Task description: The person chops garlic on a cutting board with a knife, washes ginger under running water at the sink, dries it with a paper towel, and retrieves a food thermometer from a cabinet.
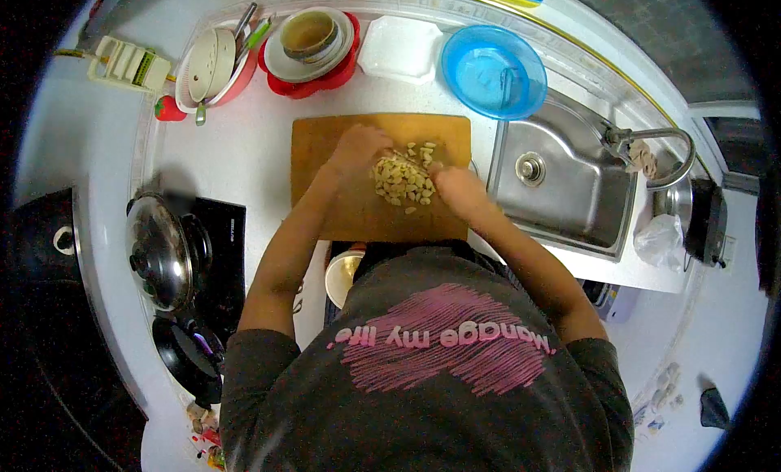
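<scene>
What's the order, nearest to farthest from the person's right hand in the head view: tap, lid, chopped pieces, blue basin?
1. Chopped pieces: just left of the right hand.
2. Blue basin: ahead, slightly right.
3. Tap: well to the right.
4. Lid: far left.

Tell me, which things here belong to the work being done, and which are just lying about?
Apparently in use:
left hand
right hand
cutting board
pale cut pieces
(any tool between the hands is too blurred to name)

Seemingly just lying about:
blue basin
white tray
lidded pan
frying pan
</scene>
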Action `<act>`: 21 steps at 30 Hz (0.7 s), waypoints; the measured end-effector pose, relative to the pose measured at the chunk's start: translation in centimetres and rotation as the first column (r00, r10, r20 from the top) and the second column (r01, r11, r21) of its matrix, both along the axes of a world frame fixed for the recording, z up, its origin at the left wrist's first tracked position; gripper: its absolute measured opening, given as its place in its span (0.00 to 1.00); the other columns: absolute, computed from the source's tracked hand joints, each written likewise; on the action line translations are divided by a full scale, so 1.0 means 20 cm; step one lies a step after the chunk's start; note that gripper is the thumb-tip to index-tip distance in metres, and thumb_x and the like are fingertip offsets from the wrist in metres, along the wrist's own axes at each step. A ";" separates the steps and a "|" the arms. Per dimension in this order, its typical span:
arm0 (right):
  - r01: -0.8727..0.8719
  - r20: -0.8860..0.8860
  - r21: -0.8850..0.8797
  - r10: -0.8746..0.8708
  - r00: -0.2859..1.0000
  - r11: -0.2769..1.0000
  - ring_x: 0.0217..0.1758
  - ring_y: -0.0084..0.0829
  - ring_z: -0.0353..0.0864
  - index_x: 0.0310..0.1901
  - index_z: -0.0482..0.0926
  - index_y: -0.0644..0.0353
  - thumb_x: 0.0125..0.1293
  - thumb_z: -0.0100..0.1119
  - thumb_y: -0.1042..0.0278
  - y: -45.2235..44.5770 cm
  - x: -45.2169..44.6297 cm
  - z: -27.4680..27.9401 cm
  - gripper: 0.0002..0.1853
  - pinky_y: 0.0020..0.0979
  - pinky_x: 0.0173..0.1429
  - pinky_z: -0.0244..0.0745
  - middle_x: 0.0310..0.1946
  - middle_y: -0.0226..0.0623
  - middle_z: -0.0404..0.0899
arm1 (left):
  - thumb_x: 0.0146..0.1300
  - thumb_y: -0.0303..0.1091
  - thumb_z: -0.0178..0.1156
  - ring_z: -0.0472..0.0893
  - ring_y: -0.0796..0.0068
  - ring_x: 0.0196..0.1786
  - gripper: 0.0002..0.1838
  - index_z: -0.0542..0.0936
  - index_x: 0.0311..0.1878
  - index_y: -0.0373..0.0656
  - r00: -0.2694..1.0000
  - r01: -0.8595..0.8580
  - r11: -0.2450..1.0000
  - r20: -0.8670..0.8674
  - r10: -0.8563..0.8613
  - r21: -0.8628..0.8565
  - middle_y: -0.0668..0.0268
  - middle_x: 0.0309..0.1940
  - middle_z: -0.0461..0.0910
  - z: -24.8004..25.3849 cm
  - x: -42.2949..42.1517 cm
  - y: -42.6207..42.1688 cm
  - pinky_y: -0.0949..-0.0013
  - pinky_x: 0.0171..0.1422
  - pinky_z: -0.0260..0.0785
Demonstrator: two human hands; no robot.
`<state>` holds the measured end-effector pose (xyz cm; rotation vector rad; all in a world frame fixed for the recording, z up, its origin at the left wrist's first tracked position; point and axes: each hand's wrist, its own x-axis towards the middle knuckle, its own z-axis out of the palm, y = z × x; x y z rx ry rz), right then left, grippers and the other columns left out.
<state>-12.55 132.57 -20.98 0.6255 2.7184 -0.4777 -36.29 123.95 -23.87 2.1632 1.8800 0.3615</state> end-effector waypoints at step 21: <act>0.010 -0.018 -0.023 -0.011 1.000 1.000 0.32 0.49 0.80 0.42 0.68 0.62 0.61 0.46 0.72 -0.10 -0.01 -0.03 0.08 0.45 0.34 0.75 0.26 0.49 0.78 | 0.52 0.31 0.56 0.75 0.69 0.48 0.11 0.80 0.40 0.53 0.984 -0.114 0.992 -0.135 0.119 0.045 0.71 0.40 0.78 -0.09 0.04 -0.15 0.58 0.58 0.62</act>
